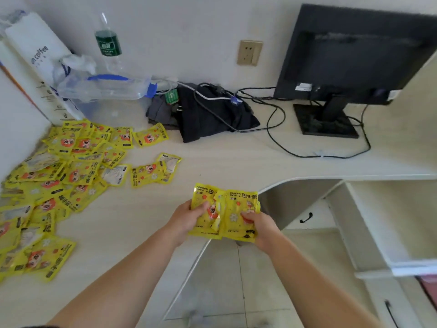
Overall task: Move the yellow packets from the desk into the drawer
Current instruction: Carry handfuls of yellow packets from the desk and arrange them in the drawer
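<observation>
"coffee" on white paper bag (35, 47), "HAND WARMER" upside down on held yellow packets (238, 204)

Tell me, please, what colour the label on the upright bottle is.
The label is dark green with white print; head view.

Yellow packets (227, 209) held over the edge of the surface (224, 157)
The bunch is gripped by the left hand (186, 218) on one side and the right hand (260, 227) on the other, with the thumbs pressed on top. A big pile of the same packets (71, 166) is spread at the left of the surface. A black screen (350, 55) and a dark cloth (212, 117) are seen at the back by the wall.
</observation>
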